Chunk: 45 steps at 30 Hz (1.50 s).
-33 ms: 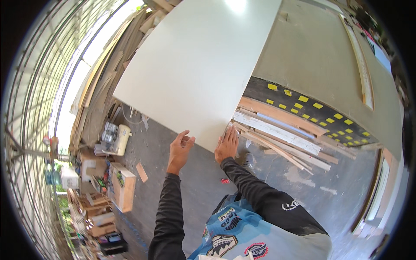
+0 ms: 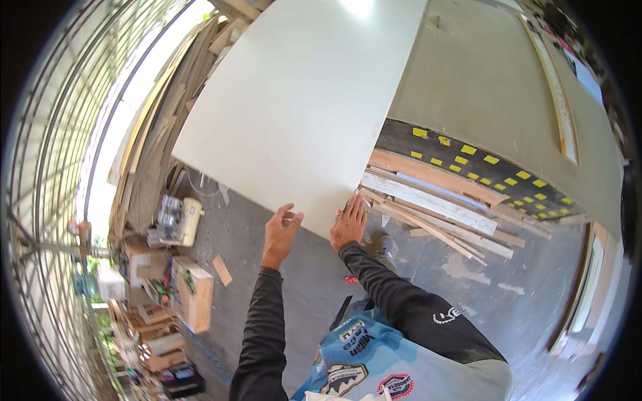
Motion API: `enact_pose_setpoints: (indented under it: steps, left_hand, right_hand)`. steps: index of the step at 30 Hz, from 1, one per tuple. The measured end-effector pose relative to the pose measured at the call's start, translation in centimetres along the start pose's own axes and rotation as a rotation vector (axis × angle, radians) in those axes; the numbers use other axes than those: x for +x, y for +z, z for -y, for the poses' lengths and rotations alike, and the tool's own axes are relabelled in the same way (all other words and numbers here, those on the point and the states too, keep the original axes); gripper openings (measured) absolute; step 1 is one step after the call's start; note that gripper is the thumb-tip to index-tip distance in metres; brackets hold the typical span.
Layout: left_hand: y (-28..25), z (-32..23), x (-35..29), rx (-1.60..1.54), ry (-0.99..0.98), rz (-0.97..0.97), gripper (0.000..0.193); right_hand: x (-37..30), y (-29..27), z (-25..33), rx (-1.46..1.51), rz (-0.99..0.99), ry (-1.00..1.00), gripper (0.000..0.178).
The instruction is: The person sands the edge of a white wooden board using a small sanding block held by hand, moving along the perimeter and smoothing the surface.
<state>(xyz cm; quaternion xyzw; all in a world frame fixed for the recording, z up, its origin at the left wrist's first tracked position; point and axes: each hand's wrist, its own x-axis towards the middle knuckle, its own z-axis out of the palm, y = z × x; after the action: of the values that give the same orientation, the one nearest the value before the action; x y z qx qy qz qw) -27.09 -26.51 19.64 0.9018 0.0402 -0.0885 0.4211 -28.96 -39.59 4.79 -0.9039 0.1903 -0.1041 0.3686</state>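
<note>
A large smooth white panel (image 2: 287, 100) stretches away in front of me, its near edge and right corner close to my hands. My left hand (image 2: 281, 234) is at the near edge, fingers loosely bent and apart, with nothing in it; whether its fingertips touch the panel I cannot tell. At the near right corner, my right hand (image 2: 347, 224) lies flat along the panel's edge with its fingers stretched out. The panel's far end runs out of view.
To the right stands a grey-topped bench (image 2: 461, 73) with a yellow-marked dark side. Wooden strips (image 2: 435, 207) lie below it. Tall boards (image 2: 144, 134) lean at the left by a metal grille. A cream machine (image 2: 189, 220) and a wooden box (image 2: 194, 294) are on the left.
The view has shifted very slightly. Both hands keep almost the same place at the panel, and nothing has been taken up or let go.
</note>
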Motion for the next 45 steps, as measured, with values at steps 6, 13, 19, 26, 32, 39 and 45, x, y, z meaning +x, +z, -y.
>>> enact_pose_setpoints:
  steps: [6,13,19,26,32,39,45]
  left_hand:
    - [2.6,1.3,9.9,0.174,0.068,0.064,0.045]
    - [8.1,0.0,21.6,0.375,0.389,0.074,0.045]
    - [16.6,-3.5,28.9,0.609,0.559,0.021,0.06]
    - [18.3,-4.2,28.6,0.794,0.478,-0.012,0.072]
    - [18.5,-3.6,29.3,0.824,0.547,-0.114,0.073]
    - [19.1,-4.5,28.7,0.832,0.554,-0.068,0.075]
    - [18.6,-3.9,29.6,0.864,0.535,-0.104,0.073]
  right_hand:
    - [5.2,3.0,1.1,-0.09,-0.147,0.246,0.072]
    - [22.6,0.5,-0.8,-0.094,-0.216,0.463,0.069]
    - [21.9,-0.2,-2.8,0.01,-0.308,0.366,0.062]
    - [-0.9,2.0,4.3,0.009,-0.128,0.427,0.069]
    - [0.0,2.6,4.2,0.1,-0.176,0.454,0.062]
    - [12.9,0.8,-0.3,0.211,-0.361,0.342,0.049]
    - [-6.2,2.1,4.8,0.363,-0.055,0.399,0.071]
